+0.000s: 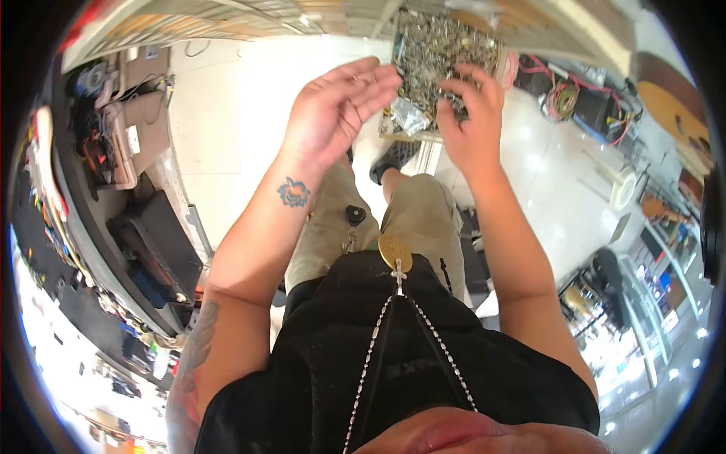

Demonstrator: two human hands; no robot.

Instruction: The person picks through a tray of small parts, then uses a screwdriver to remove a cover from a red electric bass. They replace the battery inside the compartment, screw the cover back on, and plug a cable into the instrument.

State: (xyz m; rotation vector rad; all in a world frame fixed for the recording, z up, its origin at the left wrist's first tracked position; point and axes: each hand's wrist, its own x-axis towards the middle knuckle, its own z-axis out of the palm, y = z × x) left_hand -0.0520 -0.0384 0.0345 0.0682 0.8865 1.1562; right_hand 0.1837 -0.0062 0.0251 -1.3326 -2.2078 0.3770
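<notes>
My left hand (344,102) is turned palm up with its fingers stretched out, the tips at the left edge of a tray (387,125) of small metal parts. Something small and shiny, perhaps a ring, shows near the fingers. Over the right part of that tray, my right hand (473,113) has its fingers bent and apart, with the thumb low over the pieces. The heap of small metal parts (431,57) is silver and brassy, many of them tangled together. A clear plastic bag (409,116) lies at the tray's near edge, between my hands.
A shelf with slatted panels (219,26) runs along the far side. At left stand brown cases (147,129) and a dark box (170,242). Coiled cables (561,101) lie on the right, near a guitar (677,113) and a white stool (622,188).
</notes>
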